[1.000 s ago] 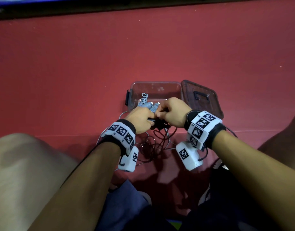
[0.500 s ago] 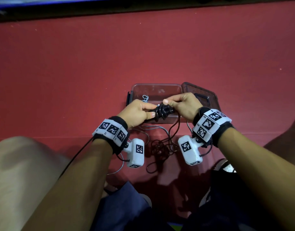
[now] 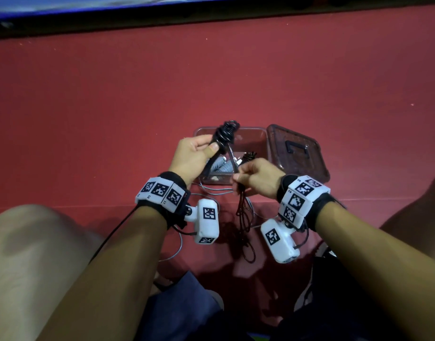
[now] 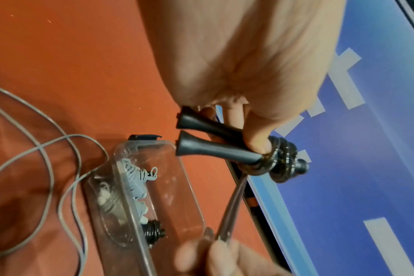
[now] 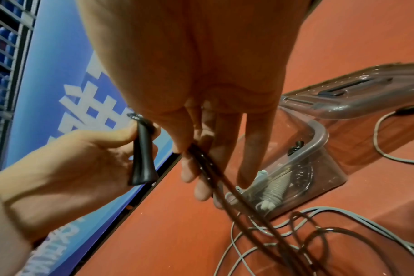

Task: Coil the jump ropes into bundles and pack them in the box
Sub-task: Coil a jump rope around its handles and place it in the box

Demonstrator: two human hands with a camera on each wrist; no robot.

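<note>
My left hand (image 3: 194, 153) grips the two black handles (image 4: 215, 142) of a black jump rope, raised over the clear box (image 3: 258, 136). Several turns of black cord (image 3: 227, 130) are wound round the handle tops (image 4: 279, 164). My right hand (image 3: 255, 178) pinches the doubled black cord (image 5: 206, 166) just below the handles, and the rest of the cord (image 3: 243, 227) hangs to the floor in loose loops. Inside the box lie a coiled grey rope bundle (image 4: 135, 184) and a coiled black bundle (image 4: 154, 233).
The box lid (image 3: 297, 153) lies open to the right of the box. A loose grey rope (image 3: 211, 191) sprawls on the red floor (image 3: 88, 107) in front of the box, under my wrists. My knees flank the space. A blue banner (image 3: 137, 3) runs along the far edge.
My left hand has lifted the black handles up and away over the box. My right hand has slid down and back along the cord, pulling it taut between the hands.
</note>
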